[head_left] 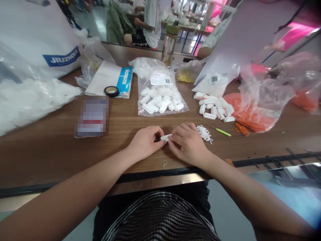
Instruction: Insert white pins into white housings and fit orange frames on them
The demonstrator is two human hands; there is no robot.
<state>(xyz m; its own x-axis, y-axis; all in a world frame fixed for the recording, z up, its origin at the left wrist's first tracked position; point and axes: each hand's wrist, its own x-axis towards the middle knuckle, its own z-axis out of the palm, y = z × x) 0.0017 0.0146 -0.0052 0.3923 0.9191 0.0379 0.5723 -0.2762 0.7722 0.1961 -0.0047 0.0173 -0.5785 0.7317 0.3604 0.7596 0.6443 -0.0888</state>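
Observation:
Low over the front of the table, my left hand (144, 143) pinches one end of a short white plastic housing (165, 137) between thumb and fingers. My right hand (189, 144) is closed on its other end, the fingers covering much of it. Small holes or marks seem to run along its face. Just beyond my right hand lies a loose heap of tiny white pegs (205, 134). A thin pick with a green handle (222, 132) and some orange plastic pieces (241, 129) are farther right. Several white blocks with orange parts (217, 108) are piled behind.
A clear bag of white pieces (160, 100) lies ahead. To the left are a phone (91, 117), a notebook (105, 78) and black tape (111, 91). Large white bags stand both sides; an orange-filled bag (253, 113) is right. A bottle (169, 45) stands behind. People sit beyond.

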